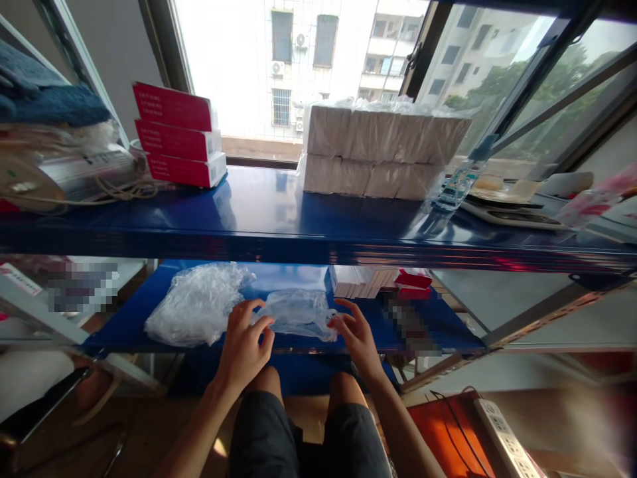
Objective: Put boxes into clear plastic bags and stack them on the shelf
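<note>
A clear, crumpled plastic bag (298,312) lies on the lower blue shelf (279,273) between my two hands. My left hand (249,338) is at the bag's left end, its fingers curved and apart, with no firm hold visible. My right hand (355,335) is closed at the other end, fingertips pinching the bag's gathered edge. Just left of my left hand sits a big heap of clear plastic bags (194,305). Behind my right hand stand a row of white boxes (353,282) and some red boxes (413,283).
The upper blue shelf (269,219) runs across above my hands. It carries red-and-white boxes (174,136), a plastic-wrapped block of pale boxes (378,153), a clear bottle (458,182) and a spool (30,176). A power strip (507,438) lies low at the right.
</note>
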Demonstrator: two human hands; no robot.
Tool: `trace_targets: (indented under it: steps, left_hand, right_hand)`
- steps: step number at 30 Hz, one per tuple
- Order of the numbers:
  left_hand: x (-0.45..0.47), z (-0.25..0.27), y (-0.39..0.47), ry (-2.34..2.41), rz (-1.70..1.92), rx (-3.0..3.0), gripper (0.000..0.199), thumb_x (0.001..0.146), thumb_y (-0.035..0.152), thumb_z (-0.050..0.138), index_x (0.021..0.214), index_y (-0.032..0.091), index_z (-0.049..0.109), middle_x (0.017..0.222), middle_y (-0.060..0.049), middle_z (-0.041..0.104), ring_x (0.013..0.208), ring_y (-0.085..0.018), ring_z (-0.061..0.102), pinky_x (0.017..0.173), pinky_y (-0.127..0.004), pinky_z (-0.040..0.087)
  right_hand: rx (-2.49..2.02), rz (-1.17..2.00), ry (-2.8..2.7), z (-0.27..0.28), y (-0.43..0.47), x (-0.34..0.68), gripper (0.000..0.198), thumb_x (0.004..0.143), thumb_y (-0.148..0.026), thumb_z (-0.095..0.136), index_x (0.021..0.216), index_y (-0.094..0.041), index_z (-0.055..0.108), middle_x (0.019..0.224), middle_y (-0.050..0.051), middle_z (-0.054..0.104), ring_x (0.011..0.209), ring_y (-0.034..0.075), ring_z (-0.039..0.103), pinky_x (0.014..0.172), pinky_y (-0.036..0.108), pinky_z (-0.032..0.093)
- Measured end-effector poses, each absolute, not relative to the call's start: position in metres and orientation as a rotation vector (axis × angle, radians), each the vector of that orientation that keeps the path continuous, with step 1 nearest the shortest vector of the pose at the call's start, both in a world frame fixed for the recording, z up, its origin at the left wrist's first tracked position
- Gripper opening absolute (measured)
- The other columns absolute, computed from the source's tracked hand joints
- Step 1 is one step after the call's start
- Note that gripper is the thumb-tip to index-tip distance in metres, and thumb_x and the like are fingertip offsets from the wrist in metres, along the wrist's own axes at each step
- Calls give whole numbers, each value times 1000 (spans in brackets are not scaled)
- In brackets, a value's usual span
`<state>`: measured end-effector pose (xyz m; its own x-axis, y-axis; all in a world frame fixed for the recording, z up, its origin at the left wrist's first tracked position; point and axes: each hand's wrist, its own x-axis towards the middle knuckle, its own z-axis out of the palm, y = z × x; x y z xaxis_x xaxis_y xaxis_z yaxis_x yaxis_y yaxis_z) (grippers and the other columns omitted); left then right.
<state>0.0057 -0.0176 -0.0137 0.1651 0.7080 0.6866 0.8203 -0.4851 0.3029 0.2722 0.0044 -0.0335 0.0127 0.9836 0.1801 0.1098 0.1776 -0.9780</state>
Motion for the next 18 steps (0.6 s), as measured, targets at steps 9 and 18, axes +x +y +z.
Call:
trace_targets:
  steps: [9,18]
  left_hand:
    - [53,-34,10,-1666,-620,-2953,42,98,11,45,132,22,68,123,-11,74,107,-25,72,95,-37,58]
    - [39,-46,52,-1742,-13,-2803,59,95,54,57,149,32,56,146,-12,64,145,-46,45,121,-71,22]
  right_hand:
    - [-945,1088,-1318,-27,2,262,28,99,-46,60,110,-22,71,134,12,70,63,13,66,66,31,56]
    - [-1315,349,-1897,-8,13,291,29,95,-28,59,120,-23,71,109,10,67,79,21,64,77,38,57]
